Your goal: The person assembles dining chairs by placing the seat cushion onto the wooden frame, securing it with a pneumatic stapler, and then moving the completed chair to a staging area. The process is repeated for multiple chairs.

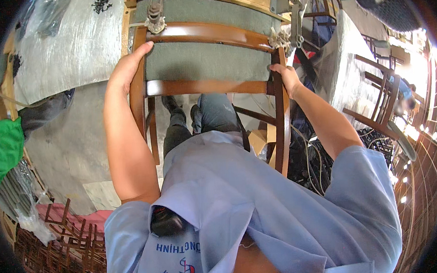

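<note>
A brown wooden chair frame [206,86] is in front of me, its two crossrails running between upright side posts. My left hand [134,62] grips the left post near the upper rail, thumb lying along the wood and the other fingers hidden behind it. On the right post, a little lower, my right hand [286,78] is closed, its thumb on the front. Behind the rails is a grey padded surface [209,63] edged with pale wood. A metal clamp [155,13] with a ragged wrapped tip touches the upper rail's left end; another clamp [296,26] stands by the right end.
A plastic-covered table [75,50] lies at the left, near green cloth [4,152]. Stacked chair frames [71,243] fill the lower left. More brown chairs [379,98] stand at the right, with a person [403,94] beyond. A cardboard box [259,142] and cables lie near my legs.
</note>
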### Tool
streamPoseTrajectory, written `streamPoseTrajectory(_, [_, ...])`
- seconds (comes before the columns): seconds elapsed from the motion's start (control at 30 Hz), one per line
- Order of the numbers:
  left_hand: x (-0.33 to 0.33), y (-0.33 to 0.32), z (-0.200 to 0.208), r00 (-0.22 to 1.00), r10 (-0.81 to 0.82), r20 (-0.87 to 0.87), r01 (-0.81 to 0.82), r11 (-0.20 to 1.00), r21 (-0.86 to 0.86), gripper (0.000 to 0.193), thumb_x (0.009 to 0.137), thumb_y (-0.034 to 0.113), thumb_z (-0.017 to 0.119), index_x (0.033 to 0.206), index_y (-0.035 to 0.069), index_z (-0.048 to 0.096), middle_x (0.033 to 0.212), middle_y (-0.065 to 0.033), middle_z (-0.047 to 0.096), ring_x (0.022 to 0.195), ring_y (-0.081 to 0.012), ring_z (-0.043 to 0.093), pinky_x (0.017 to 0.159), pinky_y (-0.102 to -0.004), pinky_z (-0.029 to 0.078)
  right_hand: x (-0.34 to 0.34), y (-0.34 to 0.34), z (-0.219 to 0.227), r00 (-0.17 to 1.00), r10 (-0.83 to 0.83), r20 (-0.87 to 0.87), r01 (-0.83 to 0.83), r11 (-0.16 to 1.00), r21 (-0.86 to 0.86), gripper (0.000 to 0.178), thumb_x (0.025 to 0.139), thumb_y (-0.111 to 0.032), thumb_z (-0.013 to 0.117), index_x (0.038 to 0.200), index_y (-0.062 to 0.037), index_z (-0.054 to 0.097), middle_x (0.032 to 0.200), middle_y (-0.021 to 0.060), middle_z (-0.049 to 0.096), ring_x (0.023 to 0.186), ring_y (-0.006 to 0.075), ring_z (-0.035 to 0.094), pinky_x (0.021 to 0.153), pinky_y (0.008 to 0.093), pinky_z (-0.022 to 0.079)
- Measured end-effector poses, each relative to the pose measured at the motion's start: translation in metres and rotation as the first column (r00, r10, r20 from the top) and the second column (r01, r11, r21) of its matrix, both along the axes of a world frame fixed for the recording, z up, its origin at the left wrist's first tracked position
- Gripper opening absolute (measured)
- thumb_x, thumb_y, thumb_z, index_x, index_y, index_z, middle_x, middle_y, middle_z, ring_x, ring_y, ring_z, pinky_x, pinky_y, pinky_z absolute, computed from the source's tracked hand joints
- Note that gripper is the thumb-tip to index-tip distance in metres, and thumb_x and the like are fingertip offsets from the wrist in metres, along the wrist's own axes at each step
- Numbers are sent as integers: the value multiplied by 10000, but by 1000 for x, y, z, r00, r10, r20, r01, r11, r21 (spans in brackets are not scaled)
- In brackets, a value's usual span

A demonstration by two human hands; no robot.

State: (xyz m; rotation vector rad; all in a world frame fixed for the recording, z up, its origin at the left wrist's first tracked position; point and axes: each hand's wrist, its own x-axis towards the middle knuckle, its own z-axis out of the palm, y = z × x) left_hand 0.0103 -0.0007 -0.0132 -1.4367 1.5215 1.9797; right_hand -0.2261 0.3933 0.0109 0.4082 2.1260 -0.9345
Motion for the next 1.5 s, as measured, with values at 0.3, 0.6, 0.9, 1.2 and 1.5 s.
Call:
streamPoseTrajectory(0.3, [0, 5, 0, 990, 129, -55, -125, 990, 61, 731, 852, 489, 762, 1307, -65, 617, 1220, -161, 685, 1093, -246, 653, 947, -326, 488, -2, 15, -17, 982, 166, -93, -169, 985, -28, 300, 851, -160, 703, 1032, 78, 678, 907, 117, 689, 752, 216, 668, 689, 359, 556])
streamPoseTrajectory(0.6, [-6, 5, -9, 998, 33, -57, -37, 997, -72, 799, 833, 521, 754, 1350, -66, 591, 1311, -192, 646, 1190, -278, 606, 1025, -350, 443, -18, 6, -14, 961, -96, 260, 112, 993, -46, 367, 807, -206, 722, 1084, 10, 616, 908, 129, 643, 761, 264, 659, 691, 439, 594])
streamPoseTrajectory(0.9, [-2, 5, -5, 998, 51, -41, -54, 996, -75, 784, 843, 505, 757, 1336, -80, 589, 1265, -183, 662, 1119, -261, 639, 974, -341, 475, -7, 4, -17, 1000, -8, 6, 9, 996, -84, 381, 797, -175, 722, 1077, 70, 640, 931, 141, 638, 770, 244, 619, 704, 383, 528])
streamPoseTrajectory(1.2, [8, 11, -11, 994, 80, -81, -90, 988, -127, 750, 856, 474, 768, 1332, -79, 598, 1278, -175, 659, 1154, -259, 622, 1004, -338, 466, 7, -2, -3, 988, 58, -141, -67, 996, -61, 395, 792, -212, 709, 1047, 77, 622, 907, 142, 655, 793, 245, 625, 723, 383, 509])
streamPoseTrajectory(1.5, [5, 8, -13, 992, 19, -126, -48, 970, -237, 765, 823, 481, 788, 1248, -134, 627, 1215, -243, 680, 1126, -302, 647, 988, -365, 485, -9, 18, -43, 976, 61, -207, -87, 989, -121, 457, 773, -123, 690, 1129, -60, 411, 863, 88, 592, 751, 206, 605, 646, 367, 525])
